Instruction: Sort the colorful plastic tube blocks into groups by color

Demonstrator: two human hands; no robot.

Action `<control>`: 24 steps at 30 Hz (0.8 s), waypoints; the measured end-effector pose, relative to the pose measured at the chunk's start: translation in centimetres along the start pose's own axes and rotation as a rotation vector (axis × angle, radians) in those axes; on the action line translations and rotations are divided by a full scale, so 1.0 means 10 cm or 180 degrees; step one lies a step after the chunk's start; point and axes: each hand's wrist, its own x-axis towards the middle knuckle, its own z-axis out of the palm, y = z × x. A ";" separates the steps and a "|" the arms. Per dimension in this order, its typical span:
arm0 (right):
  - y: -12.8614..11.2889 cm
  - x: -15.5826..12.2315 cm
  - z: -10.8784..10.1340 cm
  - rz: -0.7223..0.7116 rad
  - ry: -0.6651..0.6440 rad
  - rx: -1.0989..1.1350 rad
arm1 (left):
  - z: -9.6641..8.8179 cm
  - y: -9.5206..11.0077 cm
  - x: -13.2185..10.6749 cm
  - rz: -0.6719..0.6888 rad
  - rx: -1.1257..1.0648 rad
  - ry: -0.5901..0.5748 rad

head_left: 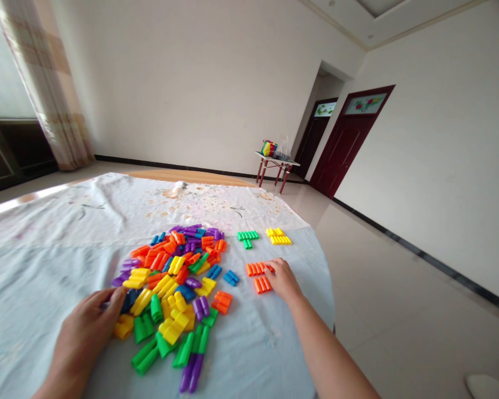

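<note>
A pile of plastic building blocks (pixel 166 285) made of joined tubes, in orange, yellow, green, purple and blue, lies on the cloth. At its near left edge is my left hand (pixel 85 327), fingers curled and thumb against dark blue blocks (pixel 131 300); what lies between them is mostly hidden. Right of the pile, my right hand (pixel 283 280) has its fingertips closed on an orange block at the end of a row of orange blocks (pixel 255 269). A second, shorter orange row (pixel 262 285) lies just nearer to me.
Beyond my right hand lie grouped green blocks (pixel 248 236) and yellow blocks (pixel 279 237). Single orange (pixel 222 302) and blue (pixel 231 277) pieces sit beside the pile. A floral cloth (pixel 116 216) covers the round table. A small table (pixel 276 159) with bags stands near the doors.
</note>
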 end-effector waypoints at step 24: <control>-0.35 0.18 0.00 -0.0342 -0.0815 -0.0067 | 0.01 -0.02 0.00 0.0097 -0.0027 0.0119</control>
